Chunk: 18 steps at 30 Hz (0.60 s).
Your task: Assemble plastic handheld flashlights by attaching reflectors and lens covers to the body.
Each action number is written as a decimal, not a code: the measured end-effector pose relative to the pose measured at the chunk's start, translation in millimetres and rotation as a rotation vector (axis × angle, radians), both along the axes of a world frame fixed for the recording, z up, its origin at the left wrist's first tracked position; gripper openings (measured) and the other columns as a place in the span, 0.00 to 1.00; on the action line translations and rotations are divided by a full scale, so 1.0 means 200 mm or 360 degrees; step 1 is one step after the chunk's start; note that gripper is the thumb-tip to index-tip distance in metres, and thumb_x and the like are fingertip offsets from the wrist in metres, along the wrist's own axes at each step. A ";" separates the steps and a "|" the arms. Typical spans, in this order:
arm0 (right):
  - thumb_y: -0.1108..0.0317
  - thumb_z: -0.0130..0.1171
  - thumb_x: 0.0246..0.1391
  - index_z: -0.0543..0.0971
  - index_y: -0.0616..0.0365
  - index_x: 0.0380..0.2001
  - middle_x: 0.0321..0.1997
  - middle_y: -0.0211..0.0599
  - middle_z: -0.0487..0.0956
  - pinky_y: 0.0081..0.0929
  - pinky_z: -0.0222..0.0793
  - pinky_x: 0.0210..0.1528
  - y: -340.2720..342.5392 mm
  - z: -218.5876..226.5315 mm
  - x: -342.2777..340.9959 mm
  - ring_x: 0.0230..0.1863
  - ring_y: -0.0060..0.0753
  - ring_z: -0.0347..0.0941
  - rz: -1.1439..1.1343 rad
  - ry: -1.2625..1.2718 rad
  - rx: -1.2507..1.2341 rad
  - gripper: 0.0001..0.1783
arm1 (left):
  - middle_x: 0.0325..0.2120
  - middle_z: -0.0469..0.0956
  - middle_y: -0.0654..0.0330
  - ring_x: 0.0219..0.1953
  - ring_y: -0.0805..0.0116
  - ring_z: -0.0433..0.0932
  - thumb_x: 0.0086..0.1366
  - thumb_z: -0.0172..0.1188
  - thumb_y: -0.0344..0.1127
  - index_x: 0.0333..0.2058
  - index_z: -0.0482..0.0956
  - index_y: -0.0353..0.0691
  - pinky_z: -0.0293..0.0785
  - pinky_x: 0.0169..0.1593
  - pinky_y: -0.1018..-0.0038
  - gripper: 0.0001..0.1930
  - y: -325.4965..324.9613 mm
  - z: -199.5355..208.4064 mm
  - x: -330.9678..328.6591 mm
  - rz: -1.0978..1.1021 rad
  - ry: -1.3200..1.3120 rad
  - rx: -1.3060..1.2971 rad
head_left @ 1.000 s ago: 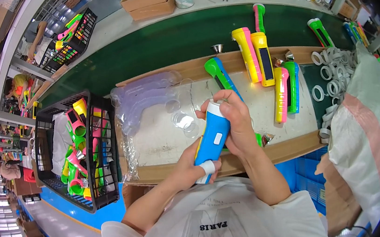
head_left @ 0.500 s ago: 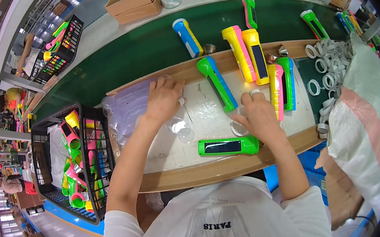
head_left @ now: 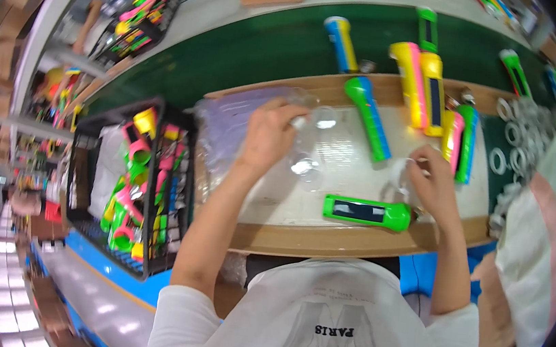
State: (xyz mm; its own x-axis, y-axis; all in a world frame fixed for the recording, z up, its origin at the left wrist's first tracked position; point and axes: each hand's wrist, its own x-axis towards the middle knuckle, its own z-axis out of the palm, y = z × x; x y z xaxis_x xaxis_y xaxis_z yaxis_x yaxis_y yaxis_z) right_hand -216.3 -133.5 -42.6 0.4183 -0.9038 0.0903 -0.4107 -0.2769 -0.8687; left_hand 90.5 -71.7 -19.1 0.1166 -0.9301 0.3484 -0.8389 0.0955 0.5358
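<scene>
One white ring [head_left: 401, 175] was pinched in the right hand [head_left: 433, 186].
The left hand's [head_left: 269, 135] grip could not be told; a clear disc [head_left: 326, 118] was just to its right.

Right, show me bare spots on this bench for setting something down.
Bare tray floor lies between clear discs, green-blue flashlight and lying green flashlight; the green surface is bare left of the blue-yellow flashlight. Crowded: the right, with yellow flashlights and white rings.

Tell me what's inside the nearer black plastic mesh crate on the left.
Hollow-looking pink, green and yellow plastic casings lie jumbled beside a white sheet. Anything beneath the pile or behind the sheet is covered.
</scene>
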 end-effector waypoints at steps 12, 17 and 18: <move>0.66 0.50 0.62 0.73 0.63 0.43 0.43 0.39 0.77 0.34 0.77 0.47 0.31 0.00 0.31 0.45 0.31 0.76 0.0075 -0.1830 0.1546 0.12 | 0.27 0.78 0.57 0.28 0.61 0.78 0.48 0.59 0.18 0.35 0.81 0.38 0.74 0.29 0.71 0.14 0.23 0.14 -0.38 -0.0471 0.0418 -0.0243; 0.60 0.47 0.65 0.72 0.56 0.47 0.49 0.38 0.75 0.44 0.70 0.53 0.38 0.02 0.38 0.50 0.33 0.72 0.0182 -0.2292 0.2005 0.14 | 0.29 0.80 0.61 0.32 0.74 0.79 0.59 0.60 0.22 0.36 0.81 0.35 0.76 0.33 0.79 0.06 0.22 0.11 -0.37 -0.0335 0.1248 0.0491; 0.59 0.47 0.65 0.72 0.54 0.49 0.50 0.37 0.74 0.48 0.70 0.54 0.39 0.03 0.38 0.51 0.33 0.72 0.0100 -0.2297 0.2117 0.15 | 0.29 0.80 0.61 0.32 0.74 0.79 0.59 0.60 0.22 0.36 0.81 0.35 0.76 0.33 0.79 0.06 0.21 0.10 -0.38 -0.0379 0.1248 0.0516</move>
State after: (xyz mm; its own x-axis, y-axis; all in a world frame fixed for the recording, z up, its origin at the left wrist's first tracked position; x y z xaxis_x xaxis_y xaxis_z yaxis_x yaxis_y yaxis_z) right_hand -140.4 -55.0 -36.3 0.6956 -0.6642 -0.2740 0.6592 0.7416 -0.1243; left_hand 14.1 -30.0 1.9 0.0019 -0.9994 -0.0357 -0.1950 -0.0354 0.9802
